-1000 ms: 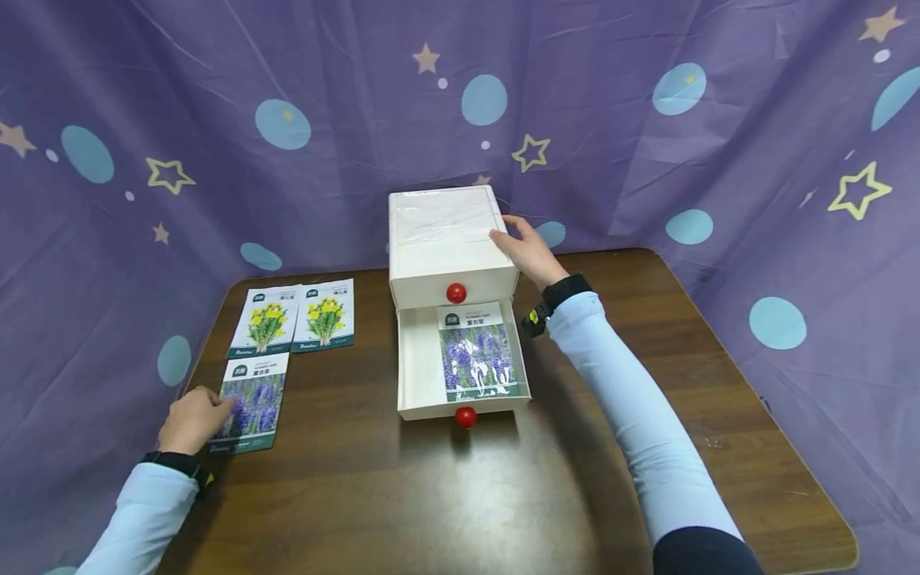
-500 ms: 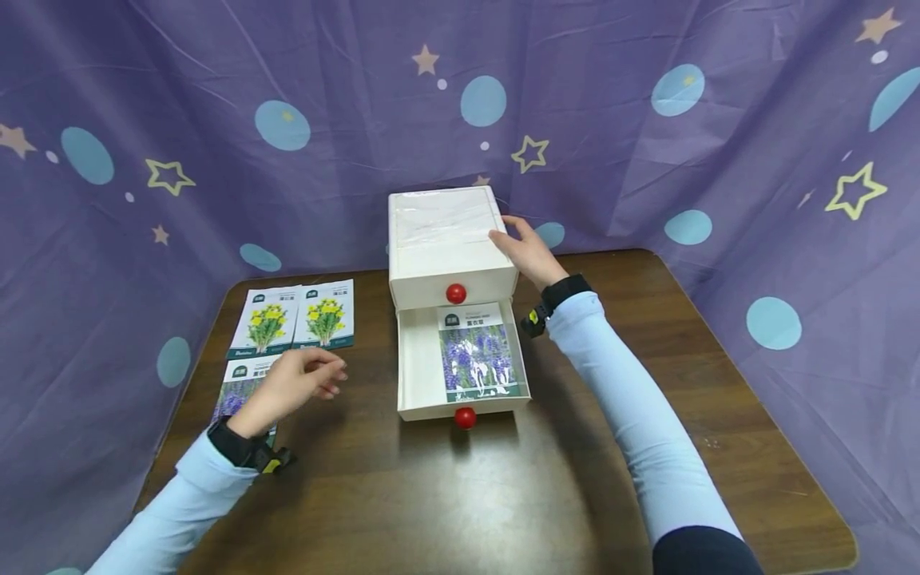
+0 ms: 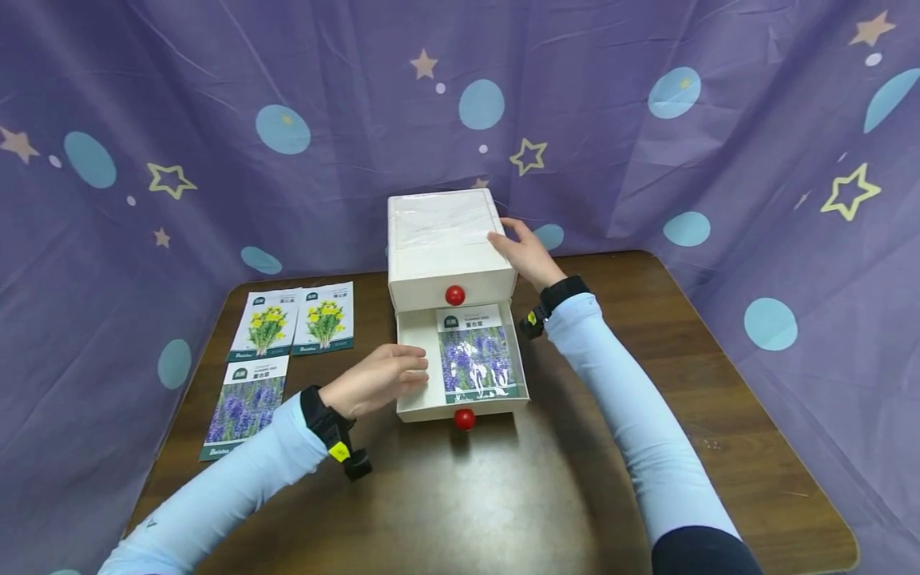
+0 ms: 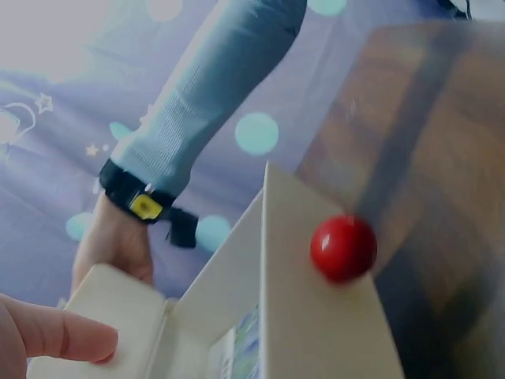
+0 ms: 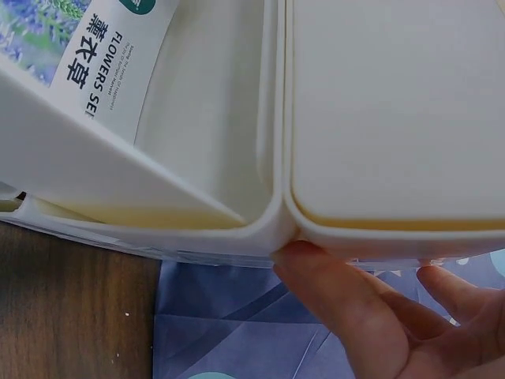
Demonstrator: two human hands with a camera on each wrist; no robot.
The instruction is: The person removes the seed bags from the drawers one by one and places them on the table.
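Where drawer (image 3: 427, 414) juts, packet (image 3: 477, 351) lies front-to-back.

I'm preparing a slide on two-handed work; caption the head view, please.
Right hand touching a white box, left hand at its open lower drawer, where a purple-flower seed packet lies.

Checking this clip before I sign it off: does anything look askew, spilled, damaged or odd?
One small oddity: the white box has a wrinkled, shiny top, unlike its smooth front. Otherwise nothing stands out: no spill shows, and the packet in the pulled-out lower drawer lies face up.
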